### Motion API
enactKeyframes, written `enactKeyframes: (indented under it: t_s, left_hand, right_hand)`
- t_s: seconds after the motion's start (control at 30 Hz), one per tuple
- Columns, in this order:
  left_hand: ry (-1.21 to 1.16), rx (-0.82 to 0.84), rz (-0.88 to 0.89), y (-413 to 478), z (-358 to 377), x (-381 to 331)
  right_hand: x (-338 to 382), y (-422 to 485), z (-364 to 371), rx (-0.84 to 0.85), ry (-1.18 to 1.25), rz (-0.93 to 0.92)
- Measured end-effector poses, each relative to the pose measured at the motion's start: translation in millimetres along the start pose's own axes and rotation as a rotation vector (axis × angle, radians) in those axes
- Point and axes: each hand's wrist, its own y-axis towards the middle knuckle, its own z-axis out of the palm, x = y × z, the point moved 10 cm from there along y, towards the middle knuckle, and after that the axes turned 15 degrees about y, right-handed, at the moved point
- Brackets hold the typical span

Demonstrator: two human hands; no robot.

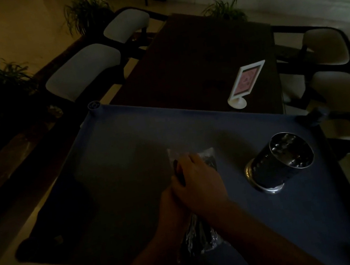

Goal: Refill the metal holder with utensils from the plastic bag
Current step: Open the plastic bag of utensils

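Grips bag [207, 158], lying lengthwise away from body on tray [125, 145], with right hand [198, 181], fingers curled over it; left hand [169, 202] beneath, fingers unreadable. Holder [280, 161] off to right, nearer right hand.

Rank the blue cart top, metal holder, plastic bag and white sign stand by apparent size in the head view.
1. blue cart top, far largest.
2. metal holder and plastic bag: comparable; bag partly covered, so unranked.
3. white sign stand, smallest, though farther away.
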Motion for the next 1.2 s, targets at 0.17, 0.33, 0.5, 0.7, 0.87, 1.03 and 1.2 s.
enactKeyframes:
  t_s: [0.17,0.33,0.5,0.7,0.87,1.03,1.2]
  left_hand:
    - [-0.064,0.001,-0.100,1,6,17]
    - [0.019,0.022,-0.072,-2,6,16]
    - [-0.004,0.065,-0.106,-9,7,14]
    - [-0.046,0.123,-0.136,-19,8,10]
    - [-0.042,0.108,-0.147,-23,3,10]
    - [0.027,0.102,-0.149,-25,1,10]
    - [0.021,0.151,-0.130,-27,5,6]
  right_hand:
    - [-9,1,-2,0.029,0.075,0.024]
    - [-23,2,-4,0.006,0.139,0.076]
    - [-39,0,-11,-0.037,0.214,0.142]
    - [-51,1,-23,-0.025,0.316,0.196]
    - [-58,4,-35,-0.042,0.378,0.218]
    - [-65,14,-48,-0.075,0.424,0.213]
    - [-73,25,-54,-0.024,0.520,0.235]
